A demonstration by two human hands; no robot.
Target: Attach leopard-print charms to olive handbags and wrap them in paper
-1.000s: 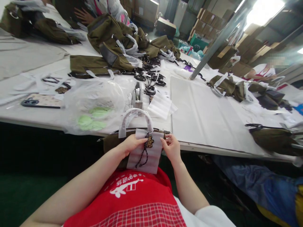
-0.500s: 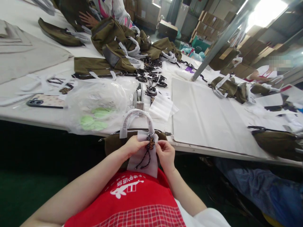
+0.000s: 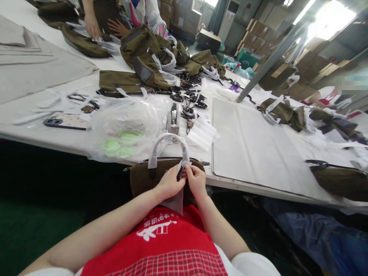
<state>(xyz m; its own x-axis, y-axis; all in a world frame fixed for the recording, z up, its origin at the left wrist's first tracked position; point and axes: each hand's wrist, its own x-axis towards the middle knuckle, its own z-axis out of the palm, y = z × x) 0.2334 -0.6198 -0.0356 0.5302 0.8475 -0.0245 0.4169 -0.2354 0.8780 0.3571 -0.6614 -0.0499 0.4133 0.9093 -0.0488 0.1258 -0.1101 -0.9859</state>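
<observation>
An olive handbag (image 3: pixel 142 178) rests upright against the table's front edge, its raised handle (image 3: pixel 167 136) covered in white wrap. My left hand (image 3: pixel 171 184) is closed on a thin white wrapping sheet (image 3: pixel 176 201), folded around a dark patterned bag charm (image 3: pixel 180 171) by the handle's right end. Only a strip of the charm shows; fingers and sheet hide the rest. With its fingertips, my right hand (image 3: pixel 196 179) pinches the sheet's upper edge, touching the left fingers.
A clear plastic bag with green pieces (image 3: pixel 123 143), a tape dispenser (image 3: pixel 173 120) and small white sheets (image 3: pixel 202 134) lie just beyond the handbag. Behind them are black straps (image 3: pixel 188 101) and olive bags (image 3: pixel 146 50). A metal post (image 3: pixel 258 71) rises at right. Another person's hand (image 3: pixel 92 27) is far left.
The sheet, which lay flat behind the charm, is now folded over it. My hands have come together, and the charm's hanging cords are now hidden. A co-worker's second hand has appeared.
</observation>
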